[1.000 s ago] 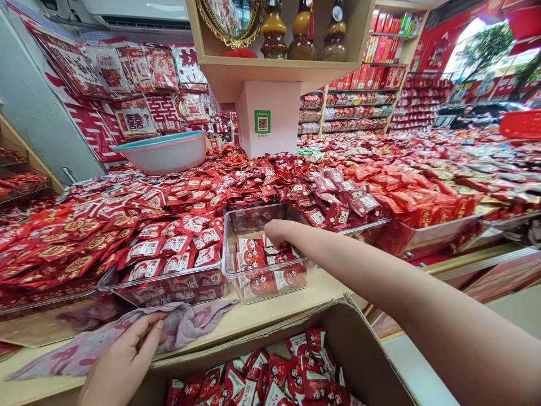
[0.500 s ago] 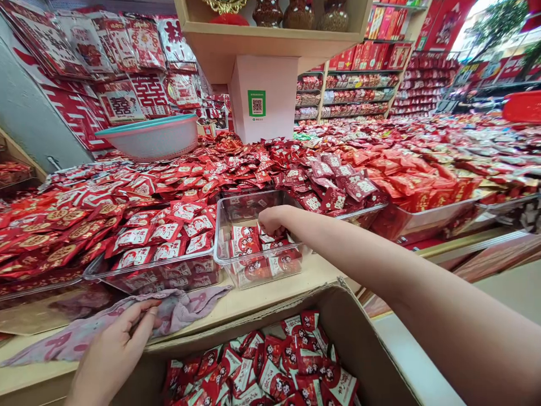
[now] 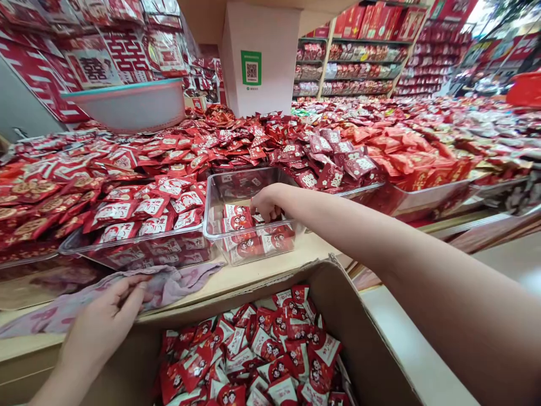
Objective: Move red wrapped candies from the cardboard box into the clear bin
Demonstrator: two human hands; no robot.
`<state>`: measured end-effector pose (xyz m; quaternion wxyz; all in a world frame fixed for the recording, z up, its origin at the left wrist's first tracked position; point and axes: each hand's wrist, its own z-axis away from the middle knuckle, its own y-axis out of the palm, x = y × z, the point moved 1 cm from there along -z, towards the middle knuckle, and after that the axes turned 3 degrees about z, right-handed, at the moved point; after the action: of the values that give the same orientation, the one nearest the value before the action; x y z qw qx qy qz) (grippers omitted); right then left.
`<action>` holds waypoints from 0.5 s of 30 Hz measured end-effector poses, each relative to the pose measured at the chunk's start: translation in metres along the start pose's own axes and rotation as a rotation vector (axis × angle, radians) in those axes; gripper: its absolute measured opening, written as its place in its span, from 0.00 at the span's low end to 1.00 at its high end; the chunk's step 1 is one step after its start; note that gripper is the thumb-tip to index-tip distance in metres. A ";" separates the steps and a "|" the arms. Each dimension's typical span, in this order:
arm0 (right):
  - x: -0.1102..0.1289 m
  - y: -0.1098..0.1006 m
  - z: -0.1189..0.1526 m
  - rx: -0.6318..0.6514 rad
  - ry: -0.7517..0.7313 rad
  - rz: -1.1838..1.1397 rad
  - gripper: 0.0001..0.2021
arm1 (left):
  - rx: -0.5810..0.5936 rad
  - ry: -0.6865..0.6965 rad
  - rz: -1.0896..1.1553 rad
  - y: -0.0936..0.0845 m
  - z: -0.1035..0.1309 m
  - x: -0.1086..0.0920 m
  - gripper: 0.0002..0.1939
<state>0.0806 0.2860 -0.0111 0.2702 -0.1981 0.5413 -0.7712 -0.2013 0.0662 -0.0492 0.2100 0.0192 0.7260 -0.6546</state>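
My right hand (image 3: 267, 203) reaches into a clear plastic bin (image 3: 249, 255), its curled fingers down at the small red and white packets (image 3: 237, 219) inside; its fingertips are partly hidden. At the lower left my left hand (image 3: 114, 307) rests by a pink-grey cloth (image 3: 186, 282), thumb and fingers bent toward each other near the cloth's edge. What lies between them is too small to make out. Below the bin stands an open cardboard box (image 3: 359, 316) holding many loose red and white packets (image 3: 270, 344).
Left of the bin, another clear bin (image 3: 139, 248) is heaped with red packets. More piles (image 3: 414, 158) spread right and behind. A white pillar (image 3: 270, 62) with a QR sign and a teal-rimmed basin (image 3: 131, 107) stand at the back.
The view has tilted down, so the counter appears higher and more of the cardboard box shows. Both hands stay at about the same places, the right in the bin, the left by the cloth.
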 end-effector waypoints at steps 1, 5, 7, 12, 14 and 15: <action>0.000 0.001 -0.002 0.030 0.019 0.010 0.09 | -0.002 -0.007 0.007 0.000 0.000 0.001 0.13; 0.002 0.003 -0.006 0.118 0.076 0.025 0.09 | -0.031 0.008 0.032 0.002 -0.001 0.001 0.13; 0.002 0.003 -0.007 0.146 0.074 0.031 0.09 | -0.032 0.007 0.043 0.002 -0.001 0.001 0.13; 0.005 -0.001 -0.004 0.241 0.093 0.051 0.09 | -0.051 0.018 0.052 0.002 -0.004 0.003 0.14; 0.007 -0.005 0.000 0.237 0.094 0.062 0.08 | -0.075 0.038 0.057 0.005 -0.005 0.007 0.14; 0.008 -0.007 0.002 0.234 0.092 0.059 0.08 | -0.087 0.045 0.068 0.007 -0.004 0.008 0.14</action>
<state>0.0739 0.2810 -0.0037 0.2888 -0.1138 0.4649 -0.8292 -0.2081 0.0690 -0.0581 0.2164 0.0496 0.7571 -0.6144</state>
